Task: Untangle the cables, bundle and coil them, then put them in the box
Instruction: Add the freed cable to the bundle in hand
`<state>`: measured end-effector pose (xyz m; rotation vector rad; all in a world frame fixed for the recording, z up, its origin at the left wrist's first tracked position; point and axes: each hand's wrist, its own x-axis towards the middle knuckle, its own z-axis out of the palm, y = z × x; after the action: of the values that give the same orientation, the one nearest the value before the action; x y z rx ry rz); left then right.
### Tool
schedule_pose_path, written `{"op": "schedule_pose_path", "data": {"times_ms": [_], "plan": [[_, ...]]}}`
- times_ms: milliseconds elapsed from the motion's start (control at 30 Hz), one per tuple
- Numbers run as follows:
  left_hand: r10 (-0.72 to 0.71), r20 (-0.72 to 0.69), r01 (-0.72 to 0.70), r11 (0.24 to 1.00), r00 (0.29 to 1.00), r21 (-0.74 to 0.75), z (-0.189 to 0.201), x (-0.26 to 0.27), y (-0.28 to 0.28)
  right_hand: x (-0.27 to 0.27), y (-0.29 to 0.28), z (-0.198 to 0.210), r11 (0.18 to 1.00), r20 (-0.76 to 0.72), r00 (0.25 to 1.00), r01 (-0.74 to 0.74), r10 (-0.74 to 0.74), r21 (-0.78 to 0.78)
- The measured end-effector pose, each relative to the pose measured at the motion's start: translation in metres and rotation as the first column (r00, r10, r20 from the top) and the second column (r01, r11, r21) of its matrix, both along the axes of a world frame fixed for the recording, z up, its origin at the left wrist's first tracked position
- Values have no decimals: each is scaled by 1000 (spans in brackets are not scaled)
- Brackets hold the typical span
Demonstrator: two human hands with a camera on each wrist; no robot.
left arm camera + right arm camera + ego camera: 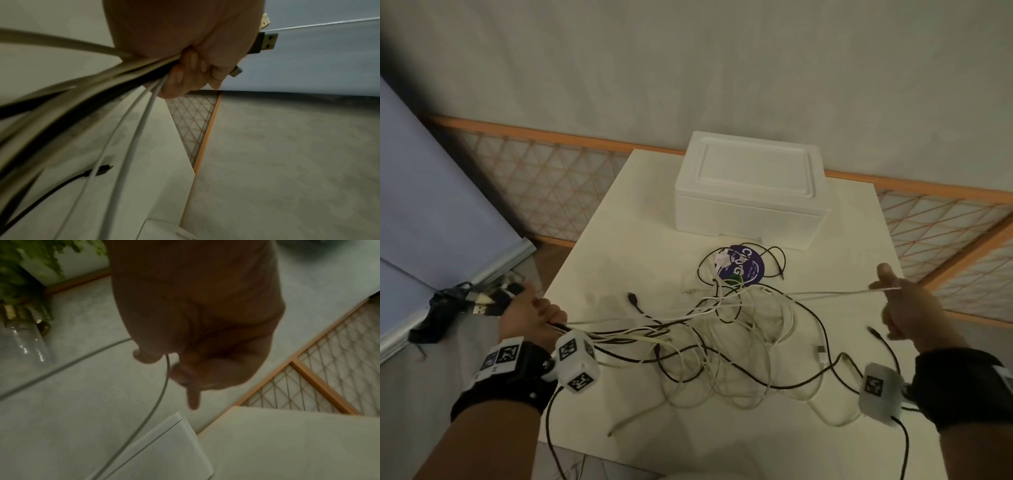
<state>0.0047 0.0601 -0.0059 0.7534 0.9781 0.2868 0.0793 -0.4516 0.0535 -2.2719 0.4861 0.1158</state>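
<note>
Untangling step, judged early in the task: best done by drawing the single white cable (791, 294) slowly sideways, easing wherever a loop tightens, while keeping the gathered plug ends anchored. Left hand (530, 317) at the table's left edge, fingers curled tight round a bundle of cable ends, USB plugs (267, 42) protruding past the fist. Right hand (904, 308) raised at the far right, thumb up, pinching the white cable pulled taut across the heap. Tangled cables (722, 342) mid-table (619, 240), partly over a purple disc (743, 265). Box (750, 195) behind, lid on.
</note>
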Motion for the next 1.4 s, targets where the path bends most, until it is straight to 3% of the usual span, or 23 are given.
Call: {"op": "schedule_pose_path", "data": {"times_ms": [33,100,167,200,233,267,300,333,400,467,600,667,733,833,867,933,1000,1067,1133,1167,1267,1333,1400], "plan": [[13,-8,-13,1000,1000,1,-2,-2,0,-1,5,-1,963,-48,998,52,-40,264],[31,-16,-31,999,999,6,-4,-4,-3,-1,15,0,761,-50,995,94,-81,642],[26,-10,-26,1000,1000,7,-4,-4,-7,3,17,-1,552,26,985,73,-169,830],[21,-6,-21,1000,1000,5,-3,-4,-8,6,16,-3,510,82,968,52,-236,859],[16,-4,-16,1000,1000,10,-2,-4,-8,10,12,-6,607,162,944,48,-287,793],[13,-8,-13,1000,1000,17,-1,-6,-7,12,8,-8,774,264,925,49,-274,631],[14,-14,-14,999,1000,33,-1,-8,-5,13,3,-12,927,369,908,52,-199,372],[19,-24,-18,999,1000,47,-1,-10,-3,14,-2,-16,992,445,890,54,-100,116],[38,-50,-34,997,998,66,-3,-13,1,12,-6,-20,981,537,839,26,83,-192],[61,-81,-56,996,995,71,-5,-17,5,11,-6,-20,916,512,835,23,203,-401],[61,-104,-51,995,993,90,-3,-21,7,9,-10,-28,786,358,907,50,223,-616],[31,-123,-17,994,992,111,-1,-21,9,8,-11,-26,755,376,899,85,223,-651],[64,-110,-54,994,992,93,-1,-20,14,10,-13,-22,809,445,885,161,135,-565],[128,-100,-120,989,987,88,-2,-20,23,6,-9,-11,935,527,821,331,-218,-130],[141,-107,-132,987,984,88,-2,-21,26,4,-6,-9,940,533,797,342,-285,-9],[159,-117,-148,985,980,92,-8,-24,36,1,-2,-7,950,526,800,308,-288,52],[126,-113,-118,990,986,76,-15,-27,44,4,-3,-18,964,341,926,221,-160,-149],[62,-113,-57,997,992,46,-18,-27,46,11,-11,-44,916,-84,996,-21,-14,-401],[-23,-112,26,999,993,24,-15,-25,41,11,-15,-63,810,-440,896,-304,63,-501],[-57,-120,61,998,991,23,-12,-23,36,8,-8,-63,776,-482,873,-357,79,-520],[-149,-108,154,987,983,41,-1,-15,15,-6,54,-44,788,-159,970,-241,183,-566],[-188,-106,197,977,976,81,6,-7,-1,-13,103,-36,843,22,925,-337,380,-420],[-243,-110,256,960,964,118,11,1,-16,-14,141,-39,835,90,855,-467,510,-292]]}}
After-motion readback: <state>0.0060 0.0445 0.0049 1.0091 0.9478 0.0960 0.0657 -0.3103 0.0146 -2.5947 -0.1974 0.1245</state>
